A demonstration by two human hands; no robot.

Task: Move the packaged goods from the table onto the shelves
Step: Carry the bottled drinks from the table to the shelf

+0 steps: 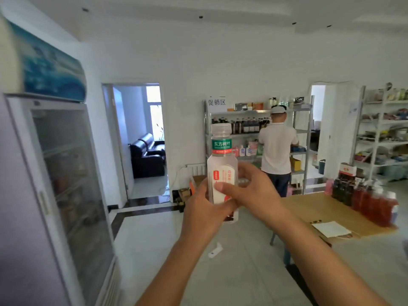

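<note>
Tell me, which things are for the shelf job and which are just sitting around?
For the job: white bottle, held by the left hand and right hand; red bottles on the table; shelves.

Just lying about: fridge; sofa; paper sheet; scrap on the floor.

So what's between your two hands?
In the head view, an upright white-capped tea bottle; the left hand and the right hand both grip its lower half.
</note>
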